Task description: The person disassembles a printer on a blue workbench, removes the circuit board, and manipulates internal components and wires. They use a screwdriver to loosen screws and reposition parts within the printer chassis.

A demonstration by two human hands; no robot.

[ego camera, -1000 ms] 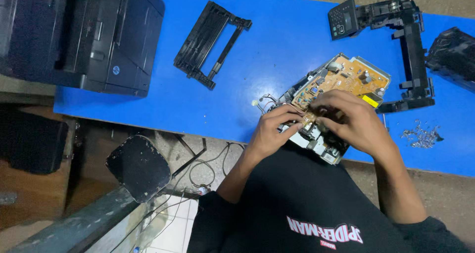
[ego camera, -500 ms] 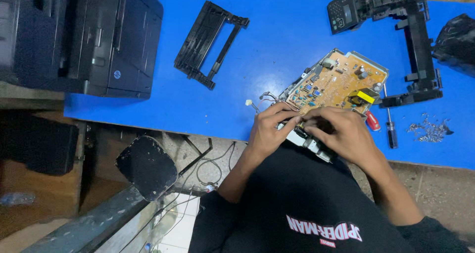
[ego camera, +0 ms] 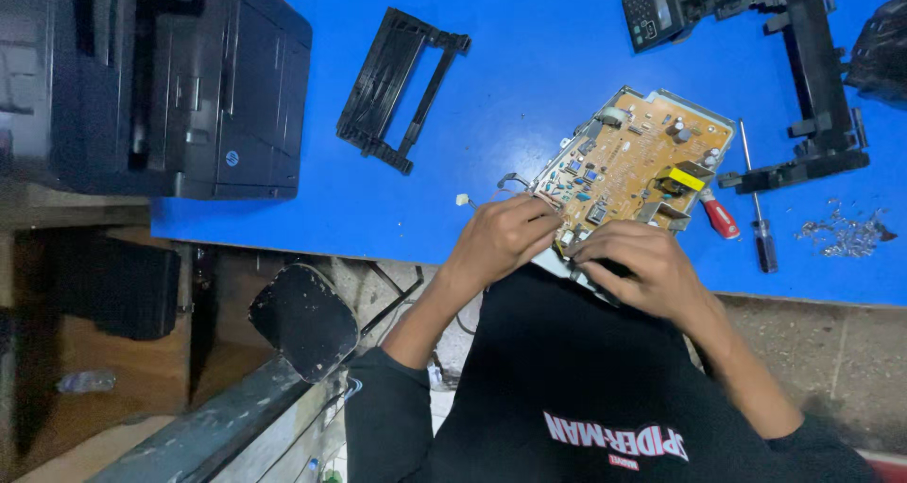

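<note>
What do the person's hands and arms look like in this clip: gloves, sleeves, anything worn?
Both hands are bare: the left hand and the right hand wear no gloves, and no rings or watch can be made out. The forearms are uncovered; black sleeves are pushed up to about the elbows. They belong to a black top with red and white printed lettering on the chest.
</note>
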